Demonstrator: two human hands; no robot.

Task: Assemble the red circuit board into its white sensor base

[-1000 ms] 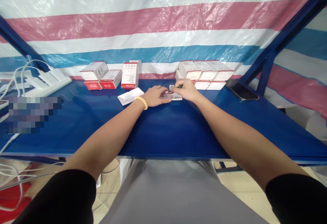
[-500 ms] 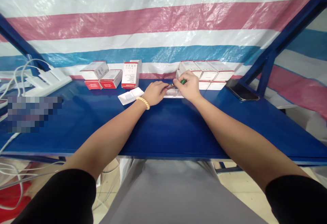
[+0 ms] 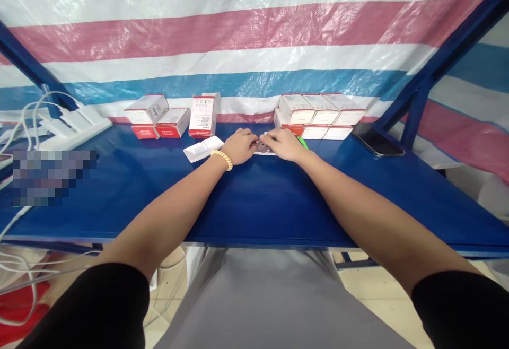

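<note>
My left hand [image 3: 238,146], with a bead bracelet at the wrist, has its fingers curled on the left end of a small white device [image 3: 263,149] lying on the blue table [image 3: 254,200]. From the right, the fingers of my right hand [image 3: 283,144] are closed on the same device. Most of it is hidden by the two hands. A green tool handle [image 3: 303,142] shows just behind my right hand, and I cannot tell whether the hand still touches it. A flat white cover piece [image 3: 202,149] lies left of my left hand.
Red-and-white boxes [image 3: 170,115] stand at the back left and a stack of white boxes [image 3: 320,113] at the back right. A dark phone [image 3: 376,139] lies to the right. A white power strip [image 3: 75,125] with cables sits far left. A striped tarp hangs behind.
Both hands have come down from a raised position to the device on the table. The green tool, held between the hands half a second ago, now shows behind my right hand.
</note>
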